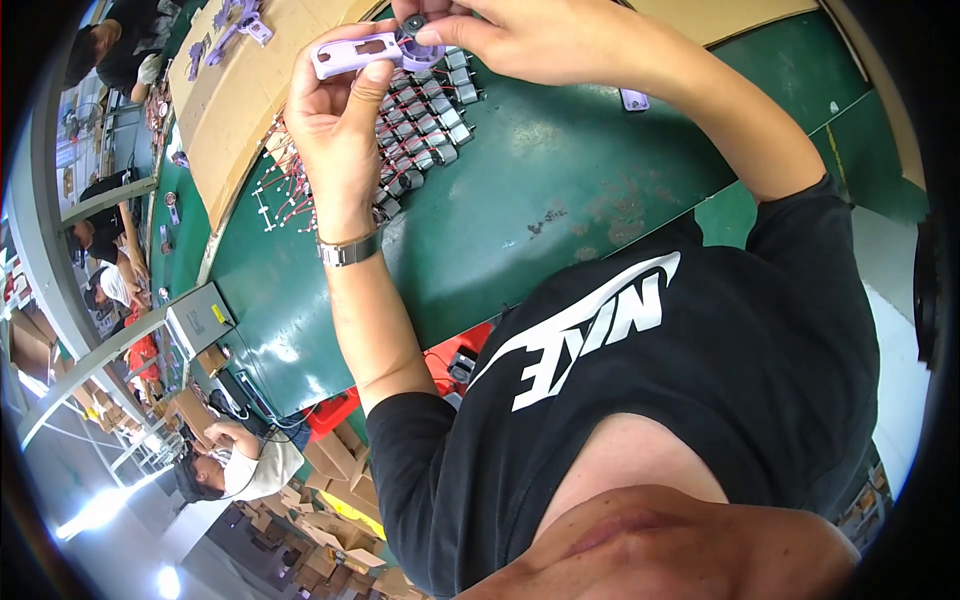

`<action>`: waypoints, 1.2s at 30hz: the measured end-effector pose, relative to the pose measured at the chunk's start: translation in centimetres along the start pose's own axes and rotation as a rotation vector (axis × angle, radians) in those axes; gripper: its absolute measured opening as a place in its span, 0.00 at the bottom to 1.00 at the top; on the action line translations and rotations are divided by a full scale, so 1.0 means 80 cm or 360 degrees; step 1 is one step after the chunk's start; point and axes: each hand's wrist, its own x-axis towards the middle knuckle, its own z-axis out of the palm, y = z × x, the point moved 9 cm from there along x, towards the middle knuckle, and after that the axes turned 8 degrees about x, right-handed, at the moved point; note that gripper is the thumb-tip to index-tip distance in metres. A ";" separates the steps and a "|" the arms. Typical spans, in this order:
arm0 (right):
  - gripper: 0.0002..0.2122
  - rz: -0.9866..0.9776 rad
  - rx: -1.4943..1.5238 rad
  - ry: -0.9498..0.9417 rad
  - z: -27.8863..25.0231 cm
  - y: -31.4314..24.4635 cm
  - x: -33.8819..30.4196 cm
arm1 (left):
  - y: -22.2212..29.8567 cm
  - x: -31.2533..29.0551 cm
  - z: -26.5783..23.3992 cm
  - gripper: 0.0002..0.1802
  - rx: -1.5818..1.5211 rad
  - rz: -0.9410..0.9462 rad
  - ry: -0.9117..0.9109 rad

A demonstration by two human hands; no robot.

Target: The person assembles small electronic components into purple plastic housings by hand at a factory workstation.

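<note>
My left hand [338, 130], with a metal-banded watch [348, 250] on its wrist, grips a lilac plastic housing [338, 60]. The housing has a long handle with a cut-out slot and a round ring at its right end. Over that ring, my right hand [540, 42] pinches a small black round part [413, 24] between thumb and fingers. Whether the part touches the ring I cannot tell. Beneath my hands, rows of small silver motors [425, 120] with red wires lie on the green table [480, 220].
Cardboard [225, 130] covers the table's far left, with more lilac housings [235, 30] on it. Another lilac piece [634, 100] lies to the right. A grey box [203, 318] stands at the left edge. Other people work farther left, one in a white shirt [265, 470].
</note>
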 end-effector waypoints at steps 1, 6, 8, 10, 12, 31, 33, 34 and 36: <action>0.08 0.0086 0.0024 -0.0010 0.002 0.005 -0.001 | 0.001 0.000 0.001 0.16 -0.0037 0.0002 -0.0009; 0.06 0.0434 0.0394 0.0115 0.017 0.036 -0.002 | -0.008 0.002 -0.011 0.16 -0.0171 0.0013 0.0004; 0.07 0.0415 0.0829 0.0243 0.024 0.060 -0.004 | -0.009 0.003 -0.013 0.16 -0.0236 0.0021 0.0012; 0.08 0.0486 0.0889 0.0210 0.031 0.074 -0.007 | -0.008 0.004 -0.011 0.15 -0.0301 0.0029 -0.0021; 0.08 0.0558 0.0951 0.0177 0.038 0.087 -0.011 | -0.006 0.004 -0.010 0.16 -0.0250 0.0040 -0.0023; 0.19 0.1000 0.1590 -0.0477 0.064 0.070 -0.023 | 0.014 -0.002 0.008 0.16 -0.0069 0.0207 -0.0331; 0.18 0.0964 0.1642 -0.0499 0.065 0.065 -0.028 | 0.014 -0.001 0.010 0.16 -0.0060 0.0244 -0.0362; 0.17 0.0796 0.1240 -0.0457 0.057 0.050 -0.026 | 0.015 -0.002 0.011 0.16 -0.0045 0.0280 -0.0388; 0.17 0.0624 0.0843 -0.0409 0.047 0.047 -0.020 | 0.007 -0.006 0.006 0.16 -0.0036 0.0219 -0.0342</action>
